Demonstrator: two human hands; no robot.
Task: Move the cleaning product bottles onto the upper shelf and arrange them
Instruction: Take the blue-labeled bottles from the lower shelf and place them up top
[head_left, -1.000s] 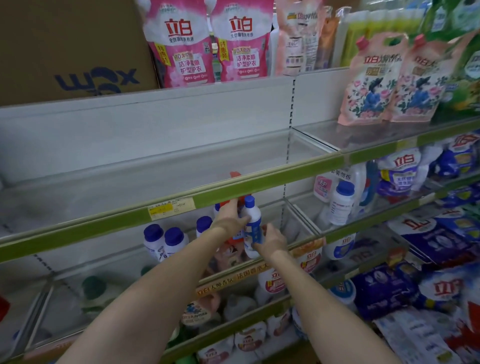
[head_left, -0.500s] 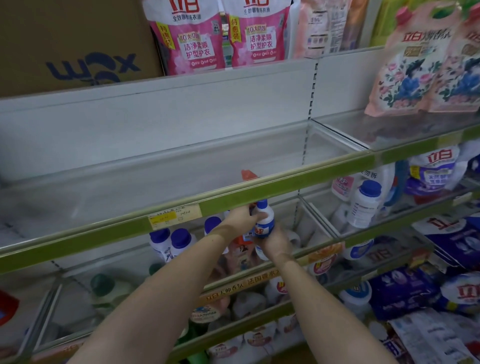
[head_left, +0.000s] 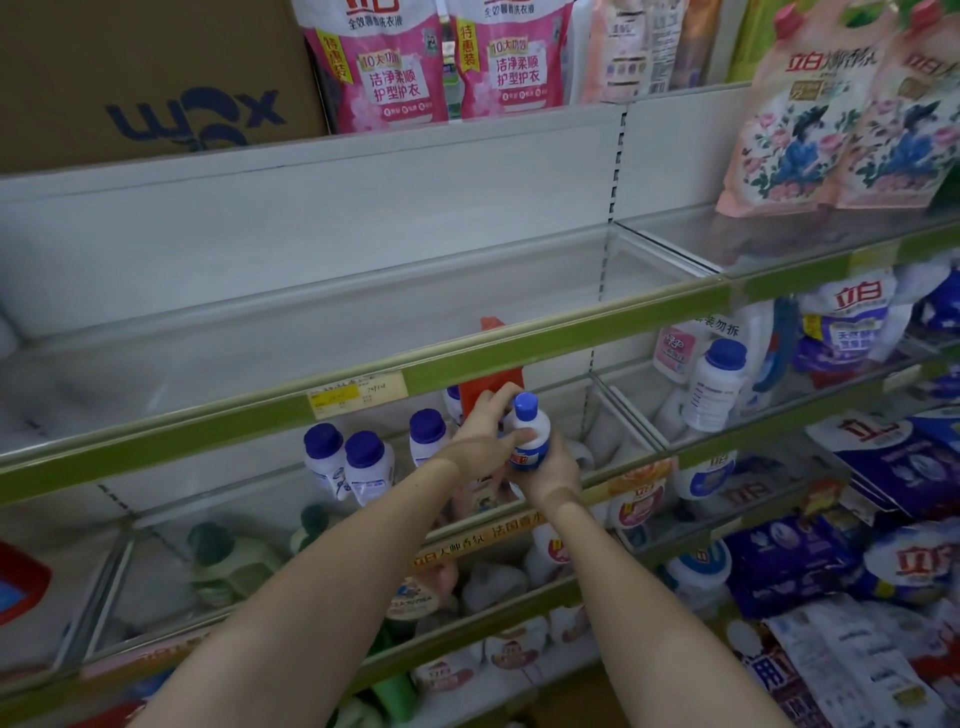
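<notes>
Both my hands are on a small white bottle with a blue cap (head_left: 527, 431), held upright just below the green front rail of the upper shelf (head_left: 519, 351). My right hand (head_left: 553, 475) grips its lower body from underneath. My left hand (head_left: 485, 434) holds its side, thumb across the label. Three more blue-capped white bottles (head_left: 363, 462) stand on the lower shelf to the left. A red bottle (head_left: 491, 382) stands behind my hands, partly hidden. The upper shelf's bare floor (head_left: 260, 364) shows through its clear front.
A cardboard box (head_left: 156, 78) and pink detergent pouches (head_left: 431, 62) sit on the top level. Floral pouches (head_left: 841, 130) fill the upper shelf's right bay. Another blue-capped bottle (head_left: 717, 384) stands in the right bay below. Green bottles (head_left: 228, 561) and packed goods crowd the lower shelves.
The bottle has risen slightly toward the upper shelf's rail, and my right hand has shifted under its base. The camera has drifted left and up, so the shelves appear shifted right.
</notes>
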